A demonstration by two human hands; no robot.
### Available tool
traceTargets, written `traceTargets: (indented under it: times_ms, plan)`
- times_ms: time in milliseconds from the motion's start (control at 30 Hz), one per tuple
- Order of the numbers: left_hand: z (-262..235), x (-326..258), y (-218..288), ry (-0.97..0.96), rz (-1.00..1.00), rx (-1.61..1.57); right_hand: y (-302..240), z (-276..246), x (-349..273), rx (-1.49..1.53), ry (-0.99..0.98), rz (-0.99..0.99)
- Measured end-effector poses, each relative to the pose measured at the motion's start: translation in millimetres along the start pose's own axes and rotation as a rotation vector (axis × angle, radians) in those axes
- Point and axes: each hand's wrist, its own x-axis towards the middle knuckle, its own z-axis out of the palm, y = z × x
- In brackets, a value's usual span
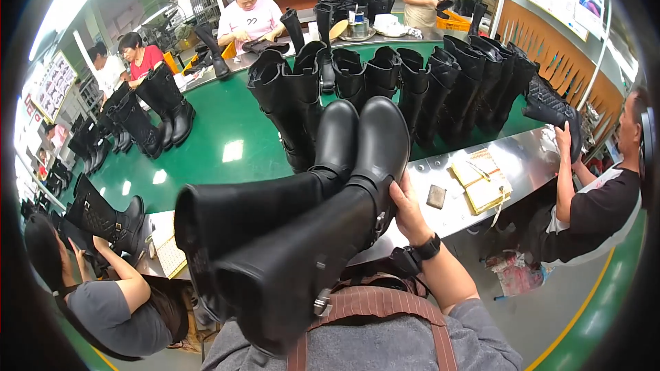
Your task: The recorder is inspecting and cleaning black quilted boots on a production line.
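Observation:
A pair of tall black boots is held up close in front of me, toes pointing away. The nearer boot (pixel 292 254) has straps with metal buckles along its side and leans across the other boot (pixel 258 199), whose wide shaft opening faces left. My right hand (pixel 410 211) is closed around the nearer boot at the ankle, its thumb on the boot's right side and its other fingers hidden behind it. A dark band (pixel 427 247) circles my right wrist. My left hand does not show; the boots may cover it.
Tall black boots (pixel 467 79) stand in a row along the green table (pixel 230 113); more stand at left. On the metal edge lie a yellow notepad (pixel 481 182) and a small dark block (pixel 436 196). Co-workers handle boots at right (pixel 598 213) and left (pixel 124 316); others sit across.

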Motion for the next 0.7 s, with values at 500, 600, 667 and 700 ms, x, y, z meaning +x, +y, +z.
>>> traceTargets:
  times_ms: [500,600,667,700]
  plan:
    - [-2,21,-68,-0.004,-0.612,-0.705,8,-50,-4,0.438,-0.31,0.285]
    - [-9,18,-94,-0.061,-0.57,-0.801,10,-50,-13,0.477,-0.32,0.282]
    - [-16,15,-105,-0.066,-0.595,-0.862,10,-53,-14,0.506,-0.314,0.26]
    - [-18,15,-109,-0.063,-0.592,-0.838,10,-56,-12,0.515,-0.315,0.242]
